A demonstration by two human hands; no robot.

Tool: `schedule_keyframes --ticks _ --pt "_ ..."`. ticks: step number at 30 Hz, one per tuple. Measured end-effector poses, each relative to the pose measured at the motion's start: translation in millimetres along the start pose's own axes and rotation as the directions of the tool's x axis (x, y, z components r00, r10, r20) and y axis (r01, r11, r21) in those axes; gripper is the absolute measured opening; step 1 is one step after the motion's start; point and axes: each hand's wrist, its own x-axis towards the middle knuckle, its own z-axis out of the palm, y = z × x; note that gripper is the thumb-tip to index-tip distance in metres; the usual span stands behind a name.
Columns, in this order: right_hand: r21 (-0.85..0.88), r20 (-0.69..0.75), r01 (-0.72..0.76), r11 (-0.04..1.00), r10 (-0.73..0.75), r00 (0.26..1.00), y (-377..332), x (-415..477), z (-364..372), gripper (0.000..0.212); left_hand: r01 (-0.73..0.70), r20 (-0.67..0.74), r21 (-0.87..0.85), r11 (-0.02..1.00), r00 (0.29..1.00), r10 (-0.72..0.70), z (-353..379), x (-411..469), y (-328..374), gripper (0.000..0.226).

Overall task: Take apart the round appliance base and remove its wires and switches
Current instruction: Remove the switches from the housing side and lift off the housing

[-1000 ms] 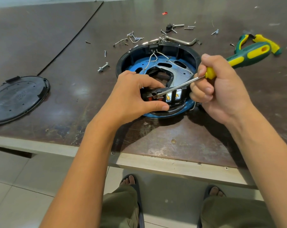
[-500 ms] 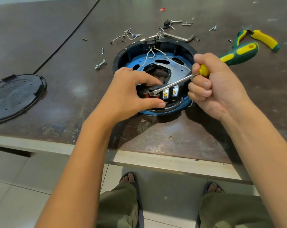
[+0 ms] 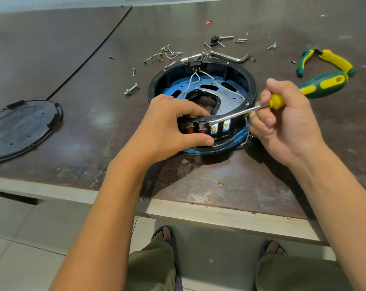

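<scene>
Gripping the base [image 3: 203,85], left hand [image 3: 167,127] steadies its near rim

A single wide-angle camera rides on my head, facing forward and steeply down across the bench [image 3: 51,49]. It sits close: my forearms [image 3: 106,206] fill the lower frame, and my left hand [image 3: 169,127] on the round base [image 3: 251,85] and right hand [image 3: 289,127] with the screwdriver [image 3: 322,85] land near centre. The floor [image 3: 20,238] and my feet [image 3: 163,233] show along the bottom; the bench's far edge runs along the top.
</scene>
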Motion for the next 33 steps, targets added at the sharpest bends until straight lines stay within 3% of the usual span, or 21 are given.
schedule_keyframes --ticks 7,24,33 --pt "-0.040 0.031 0.041 0.998 -0.040 0.999 1.5 1.3 -5.1 0.043 -0.001 0.002 0.000 1.000 1.000 0.001 0.4 0.5 -1.4 0.037" --pt "-0.049 0.048 -0.049 0.998 0.051 0.998 5.3 4.3 -4.4 0.045 -0.004 0.033 0.005 1.000 0.999 0.004 -0.6 2.2 -1.7 0.033" --pt "-0.096 0.042 0.115 0.989 -0.111 0.993 5.4 0.5 -4.1 0.043 -0.058 0.041 -0.011 0.998 0.997 0.058 -1.9 2.3 -2.8 0.030"
